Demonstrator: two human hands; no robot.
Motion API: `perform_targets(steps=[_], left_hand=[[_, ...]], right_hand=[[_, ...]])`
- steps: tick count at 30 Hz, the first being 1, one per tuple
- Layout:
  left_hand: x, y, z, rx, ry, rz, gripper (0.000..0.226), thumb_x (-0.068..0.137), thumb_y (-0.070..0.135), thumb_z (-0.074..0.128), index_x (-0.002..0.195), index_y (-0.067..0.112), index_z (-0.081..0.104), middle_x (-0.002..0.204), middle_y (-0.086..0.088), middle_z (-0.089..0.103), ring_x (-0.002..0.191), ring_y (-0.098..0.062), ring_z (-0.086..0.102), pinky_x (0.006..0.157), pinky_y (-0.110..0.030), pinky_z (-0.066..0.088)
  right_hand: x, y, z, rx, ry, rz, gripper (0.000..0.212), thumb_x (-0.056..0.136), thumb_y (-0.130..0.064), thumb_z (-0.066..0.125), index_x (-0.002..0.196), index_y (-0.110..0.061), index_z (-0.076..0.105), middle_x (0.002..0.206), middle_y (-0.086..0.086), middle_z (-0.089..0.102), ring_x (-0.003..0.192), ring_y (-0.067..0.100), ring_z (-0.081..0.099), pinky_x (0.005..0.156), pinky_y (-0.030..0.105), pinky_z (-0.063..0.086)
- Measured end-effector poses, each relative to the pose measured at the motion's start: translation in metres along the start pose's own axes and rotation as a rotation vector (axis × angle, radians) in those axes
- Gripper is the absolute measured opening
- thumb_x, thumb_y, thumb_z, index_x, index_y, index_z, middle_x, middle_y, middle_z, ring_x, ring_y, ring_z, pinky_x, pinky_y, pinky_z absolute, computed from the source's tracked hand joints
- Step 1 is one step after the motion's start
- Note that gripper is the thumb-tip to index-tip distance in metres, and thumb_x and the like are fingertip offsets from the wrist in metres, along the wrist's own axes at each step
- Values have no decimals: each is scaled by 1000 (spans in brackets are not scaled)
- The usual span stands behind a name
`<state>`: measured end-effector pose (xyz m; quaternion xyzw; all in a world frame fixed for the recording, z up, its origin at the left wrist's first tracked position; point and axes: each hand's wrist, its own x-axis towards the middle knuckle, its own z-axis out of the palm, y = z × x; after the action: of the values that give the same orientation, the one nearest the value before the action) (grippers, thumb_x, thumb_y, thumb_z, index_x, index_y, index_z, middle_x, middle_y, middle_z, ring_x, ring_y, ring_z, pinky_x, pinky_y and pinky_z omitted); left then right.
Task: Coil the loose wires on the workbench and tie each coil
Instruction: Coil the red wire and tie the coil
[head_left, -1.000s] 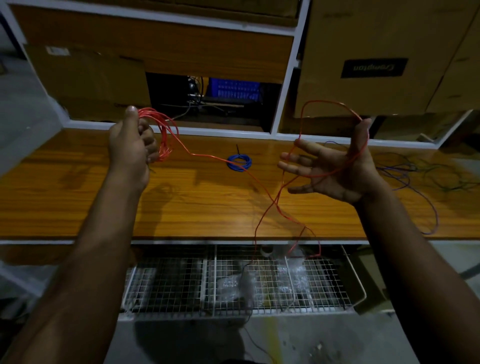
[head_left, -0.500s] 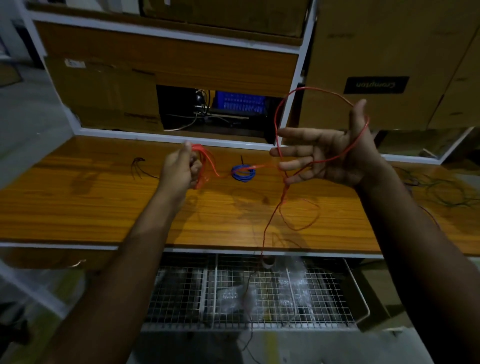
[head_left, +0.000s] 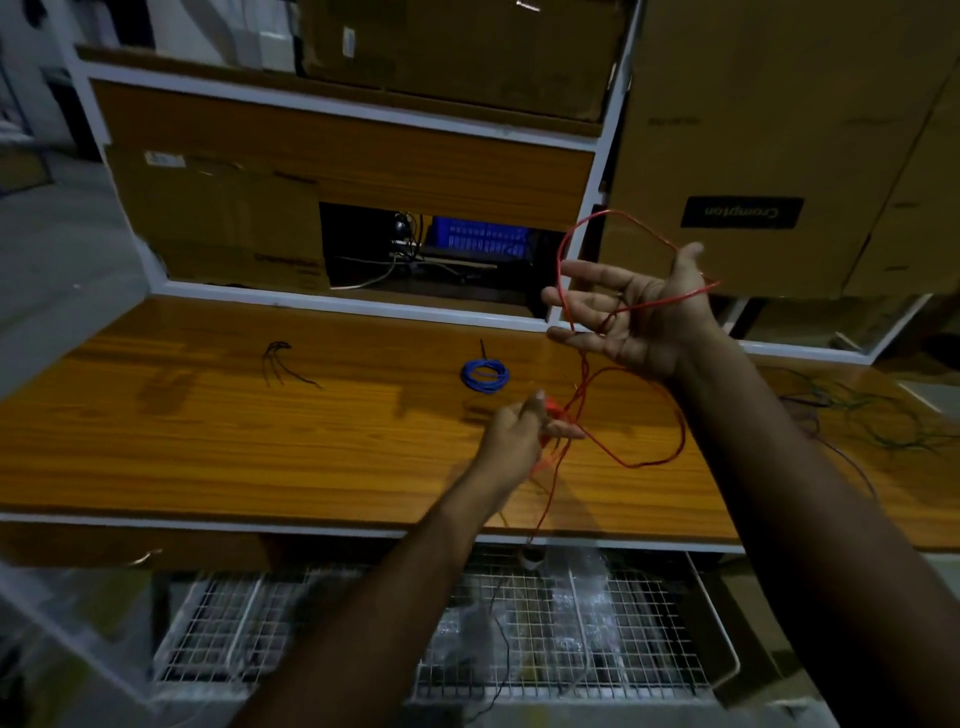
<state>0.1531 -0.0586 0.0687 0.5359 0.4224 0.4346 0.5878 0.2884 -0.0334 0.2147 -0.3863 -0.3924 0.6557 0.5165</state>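
Red wire held in the air over the counter, one loop draped around the right hand, whose fingers are spread, likely as a former for the loop. Left hand lower, grip closed on the bunched red turns, probably to keep them from springing apart. Slack trails off the counter's front edge. Blue coil lies finished behind; loose dark wires wait at right.

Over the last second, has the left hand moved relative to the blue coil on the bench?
Yes. The left hand, gripping the red wire, crossed from the blue coil's left to its lower right.
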Motion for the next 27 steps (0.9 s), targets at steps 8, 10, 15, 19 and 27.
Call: perform_targets(steps=[8, 10, 15, 19, 27], left_hand=[[8, -11, 12, -42, 119, 46, 53, 103, 52, 34, 83, 22, 73, 88, -6, 74, 79, -28, 64, 70, -36, 51], [11, -11, 12, -12, 191, 25, 47, 103, 50, 34, 84, 25, 69, 94, -2, 74, 95, -25, 67, 88, -43, 53], [13, -22, 10, 51, 279, 105, 51, 105, 45, 32, 91, 16, 71, 90, 2, 74, 89, -15, 68, 78, -33, 51], [16, -28, 17, 65, 261, 79, 49, 104, 50, 32, 107, 18, 68, 110, 9, 72, 109, -21, 65, 87, -38, 52], [17, -22, 28, -162, 66, -12, 49, 107, 37, 31, 112, 1, 64, 57, -2, 65, 43, -11, 24, 40, -17, 30]], right_hand=[[1, -1, -2, 148, 148, -23, 112, 84, -84, 2, 123, 4, 59, 133, 34, 54, 107, 38, 69, 104, 60, 43], [-2, -4, -1, 170, 150, -22, 111, 84, -84, 3, 122, 4, 59, 131, 34, 56, 106, 38, 69, 104, 60, 43], [-8, -14, 1, 228, 133, -35, 112, 84, -85, 6, 122, 5, 60, 118, 36, 62, 103, 41, 69, 106, 62, 40], [-11, -18, 2, 250, 66, -33, 111, 85, -84, 6, 120, 6, 60, 101, 35, 68, 106, 41, 68, 110, 63, 35], [-20, -35, 5, 351, -28, -9, 106, 87, -82, 8, 131, 3, 53, 125, 36, 59, 72, 24, 74, 76, 45, 62]])
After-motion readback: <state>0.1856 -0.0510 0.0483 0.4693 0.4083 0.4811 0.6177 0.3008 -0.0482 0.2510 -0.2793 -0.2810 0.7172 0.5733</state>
